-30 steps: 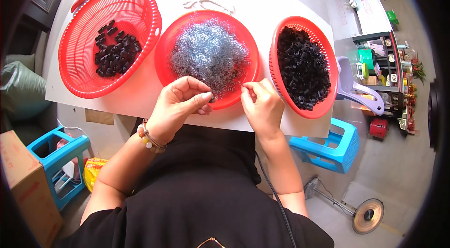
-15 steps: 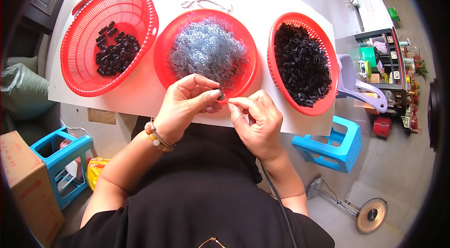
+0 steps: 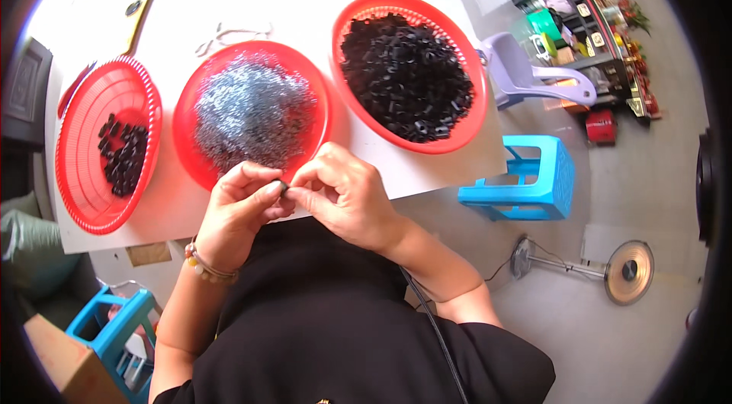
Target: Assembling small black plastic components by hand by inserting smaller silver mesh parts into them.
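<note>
Both my hands meet at the table's front edge, just below the red basin (image 3: pixel 323 146) with its heap of small silvery metal springs (image 3: pixel 252 110). My left hand (image 3: pixel 242 206) is closed in a pinch on a small dark plastic piece (image 3: pixel 284 188), mostly covered by fingertips. Right against that piece, the thumb and forefinger of my right hand (image 3: pixel 345 194) are pressed together; anything between them is too small to make out. To the left, a red slotted basket (image 3: pixel 82 175) holds some black pieces (image 3: pixel 126 156). A fuller red basket (image 3: pixel 471 110) of short black tube-like pieces (image 3: pixel 408 76) stands to the right.
On the white table (image 3: pixel 179 217) lie a pale cord (image 3: pixel 232 34) and a yellow object (image 3: pixel 136 26). A lilac scoop (image 3: pixel 507 72) juts past the right edge. Blue stools (image 3: pixel 553 175) (image 3: pixel 114 331), a carton (image 3: pixel 65 366) and a round-headed stand appliance (image 3: pixel 629 273) surround me.
The view has turned, so the basins and baskets sit further left. My hands have drawn together, with the right fingertips now up against the dark piece in the left.
</note>
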The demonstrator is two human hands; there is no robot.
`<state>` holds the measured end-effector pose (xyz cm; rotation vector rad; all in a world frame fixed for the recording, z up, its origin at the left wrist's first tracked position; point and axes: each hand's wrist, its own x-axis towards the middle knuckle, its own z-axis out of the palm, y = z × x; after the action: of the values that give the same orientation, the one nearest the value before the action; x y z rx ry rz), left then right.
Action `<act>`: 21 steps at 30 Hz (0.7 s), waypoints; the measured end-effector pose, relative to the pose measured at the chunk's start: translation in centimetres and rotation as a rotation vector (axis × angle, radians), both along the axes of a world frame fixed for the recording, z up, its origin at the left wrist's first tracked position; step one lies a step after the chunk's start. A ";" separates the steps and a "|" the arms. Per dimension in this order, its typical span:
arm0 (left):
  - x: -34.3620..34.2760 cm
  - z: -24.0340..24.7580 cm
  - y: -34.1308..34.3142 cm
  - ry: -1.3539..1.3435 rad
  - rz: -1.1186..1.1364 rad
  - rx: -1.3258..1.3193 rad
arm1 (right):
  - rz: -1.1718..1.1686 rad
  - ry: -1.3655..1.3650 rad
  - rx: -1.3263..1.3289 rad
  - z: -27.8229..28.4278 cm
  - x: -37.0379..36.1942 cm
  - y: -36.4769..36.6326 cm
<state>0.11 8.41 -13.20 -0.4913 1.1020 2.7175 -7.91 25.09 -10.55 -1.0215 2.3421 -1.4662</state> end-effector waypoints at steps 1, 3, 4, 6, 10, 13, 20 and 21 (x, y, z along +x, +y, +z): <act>0.0 -0.1 0.0 -0.009 -0.025 -0.007 | -0.021 0.008 0.001 0.0 -0.3 0.3; -0.1 -0.1 0.1 -0.014 -0.063 -0.015 | 0.092 -0.081 -0.016 0.0 -0.8 0.8; -0.2 -0.1 0.2 -0.034 -0.107 0.044 | 0.117 -0.075 -0.008 0.0 -1.1 1.1; -0.1 0.0 0.4 -0.078 -0.179 0.165 | 0.126 0.000 0.004 0.2 -1.3 1.3; 0.1 -0.2 1.2 -0.034 -0.301 0.251 | 0.112 0.191 0.011 1.0 -1.4 1.7; 0.0 0.2 1.7 -0.110 -0.297 0.185 | 0.078 0.246 -0.055 2.1 -2.3 2.5; -0.3 0.2 0.5 -0.130 -0.152 0.139 | -0.457 0.225 0.229 1.5 -8.8 7.2; -0.4 0.3 0.3 -0.119 -0.135 0.157 | -0.492 0.259 0.319 1.2 -9.6 8.2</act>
<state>-0.30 8.74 -12.92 -0.5258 0.8521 2.5943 -17.51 33.25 -9.34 -0.6067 3.0495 -1.0750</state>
